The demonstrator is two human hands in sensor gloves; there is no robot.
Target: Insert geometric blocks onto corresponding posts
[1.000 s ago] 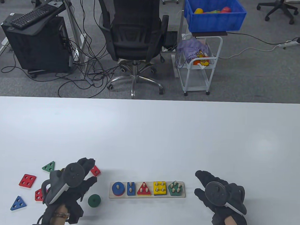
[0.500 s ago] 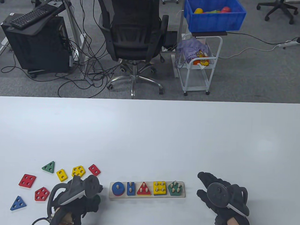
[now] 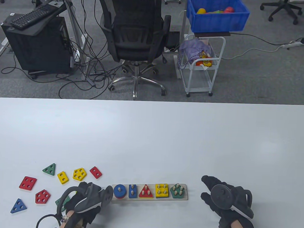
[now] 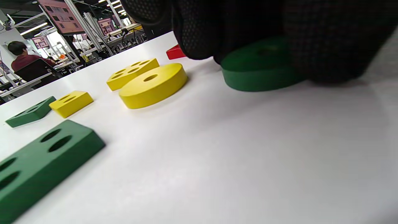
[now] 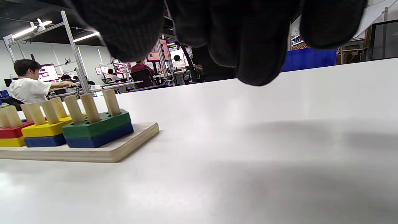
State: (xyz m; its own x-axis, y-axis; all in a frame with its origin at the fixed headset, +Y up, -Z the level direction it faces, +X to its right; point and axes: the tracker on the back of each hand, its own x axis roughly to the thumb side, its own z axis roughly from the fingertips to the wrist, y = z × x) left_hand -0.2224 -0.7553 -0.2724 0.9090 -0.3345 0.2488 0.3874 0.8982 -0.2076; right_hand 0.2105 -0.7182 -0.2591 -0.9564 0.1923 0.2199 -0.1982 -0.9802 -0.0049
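Your left hand (image 4: 264,28) grips the green round block (image 4: 261,67) on the table (image 4: 233,155). Your right hand (image 3: 225,200) lies released, fingers spread — apart from the post board (image 3: 149,197).

Grey carpet floor (image 3: 257,73), black office chair (image 3: 135,32), white cart (image 3: 200,63) under blue crate (image 3: 216,13), computer tower (image 3: 41,46), tangled cables (image 3: 91,66)

green round block (image 4: 259,67), yellow round block (image 4: 153,84), black gloves (image 3: 223,200), white table (image 3: 151,134)
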